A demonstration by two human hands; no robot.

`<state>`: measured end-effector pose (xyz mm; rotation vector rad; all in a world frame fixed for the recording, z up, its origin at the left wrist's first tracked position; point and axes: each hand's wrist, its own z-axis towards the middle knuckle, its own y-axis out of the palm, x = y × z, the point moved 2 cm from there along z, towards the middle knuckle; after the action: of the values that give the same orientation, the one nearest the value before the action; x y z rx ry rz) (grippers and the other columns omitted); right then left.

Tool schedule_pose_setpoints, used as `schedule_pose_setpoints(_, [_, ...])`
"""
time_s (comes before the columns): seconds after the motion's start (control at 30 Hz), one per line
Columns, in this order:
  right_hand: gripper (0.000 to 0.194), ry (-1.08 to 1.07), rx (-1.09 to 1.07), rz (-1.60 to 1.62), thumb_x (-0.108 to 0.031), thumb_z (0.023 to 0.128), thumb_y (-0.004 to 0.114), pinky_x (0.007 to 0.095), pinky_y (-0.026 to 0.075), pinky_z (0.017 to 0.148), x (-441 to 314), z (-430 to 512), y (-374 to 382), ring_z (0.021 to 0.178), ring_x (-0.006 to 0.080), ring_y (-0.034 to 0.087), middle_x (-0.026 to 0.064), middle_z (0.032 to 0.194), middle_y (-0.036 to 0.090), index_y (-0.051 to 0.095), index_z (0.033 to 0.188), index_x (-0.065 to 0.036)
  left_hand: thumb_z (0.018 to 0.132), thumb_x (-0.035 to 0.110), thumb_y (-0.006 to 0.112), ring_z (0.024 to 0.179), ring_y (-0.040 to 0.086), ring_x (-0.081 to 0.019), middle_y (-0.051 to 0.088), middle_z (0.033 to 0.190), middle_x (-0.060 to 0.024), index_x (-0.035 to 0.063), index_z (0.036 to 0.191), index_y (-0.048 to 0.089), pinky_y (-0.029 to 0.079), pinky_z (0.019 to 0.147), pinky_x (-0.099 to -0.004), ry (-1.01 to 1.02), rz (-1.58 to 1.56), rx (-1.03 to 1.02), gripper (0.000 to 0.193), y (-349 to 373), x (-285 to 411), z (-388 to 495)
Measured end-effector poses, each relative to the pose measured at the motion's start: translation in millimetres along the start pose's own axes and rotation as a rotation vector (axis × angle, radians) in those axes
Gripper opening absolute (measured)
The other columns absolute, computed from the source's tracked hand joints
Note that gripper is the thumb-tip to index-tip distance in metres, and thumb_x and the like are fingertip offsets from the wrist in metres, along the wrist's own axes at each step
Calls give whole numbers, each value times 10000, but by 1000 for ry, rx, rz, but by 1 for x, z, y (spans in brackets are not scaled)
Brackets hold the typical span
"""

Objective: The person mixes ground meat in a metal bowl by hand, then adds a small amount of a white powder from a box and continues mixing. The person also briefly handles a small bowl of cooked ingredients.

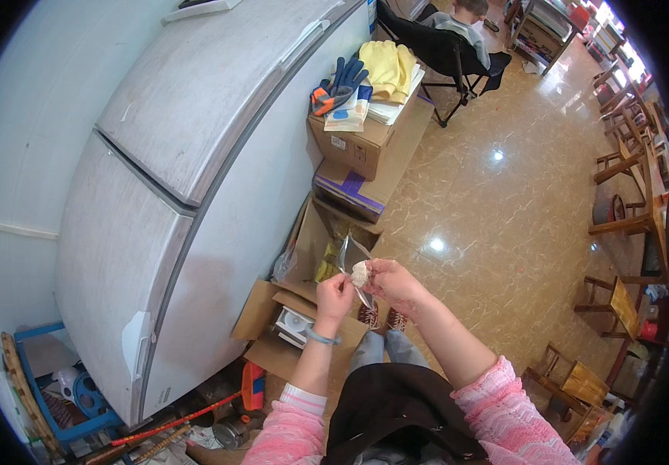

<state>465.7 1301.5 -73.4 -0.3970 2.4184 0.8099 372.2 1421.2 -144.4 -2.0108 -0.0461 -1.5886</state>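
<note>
Just below the picture's middle, my left hand (335, 295) pinches the edge of a shiny silvery pouch (355, 251), its fingers closed on it. My right hand (391, 282) holds a small white, crumpled-looking piece (360, 274) between its fingertips, right beside the pouch. What the white piece is I cannot tell. The pouch stands partly behind both hands, over an uncovered cardboard box (316, 224) with yellow-green items (327, 264) in it. A bluish band is round my left wrist.
A large fridge (218, 279) stands at left. Beyond the box are stacked cartons (352, 148) with work gloves (343, 81) and yellow cloth (388, 67). An opened carton (293, 325) lies near my feet. A person sits in a folding chair (456, 52); wooden stools (622, 308) line the right.
</note>
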Motion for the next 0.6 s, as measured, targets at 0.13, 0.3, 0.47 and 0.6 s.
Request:
schedule_pose_setpoints(0.13, [411, 24, -55, 149, 142, 735, 369, 291, 461, 851, -10, -12, -8, 981, 203, 562, 105, 1073, 560, 505, 1108, 32, 838, 59, 488, 441, 478, -73, 516, 497, -18, -7, 641, 533, 369, 418, -229, -90, -169, 21, 213, -9, -3, 5])
schedule_pose_setpoints(0.3, [438, -48, 10, 239, 152, 701, 391, 316, 462, 854, -16, -33, -44, 978, 210, 554, 99, 1050, 566, 507, 1106, 31, 841, 83, 493, 456, 472, -67, 503, 482, -24, -15, 621, 514, 364, 433, -243, -213, -178, -1, 242, -24, -38, 22])
schedule_pose_setpoints(0.47, [398, -93, 151, 271, 134, 739, 379, 341, 453, 888, -2, -60, -87, 1009, 223, 546, 113, 1070, 562, 509, 1105, 47, 751, 154, 548, 477, 546, -282, 541, 541, -143, 10, 611, 544, 418, 475, -358, -193, 91, 30, 201, -16, -106, 46])
schedule_pose_setpoints(0.6, [422, -86, 237, 343, 140, 692, 386, 367, 450, 902, 22, -75, -114, 1015, 237, 547, 117, 1057, 569, 515, 1084, 53, 724, 174, 560, 545, 566, -325, 562, 592, -165, 15, 648, 578, 436, 512, -381, -199, 245, 35, 177, -6, -155, 57])
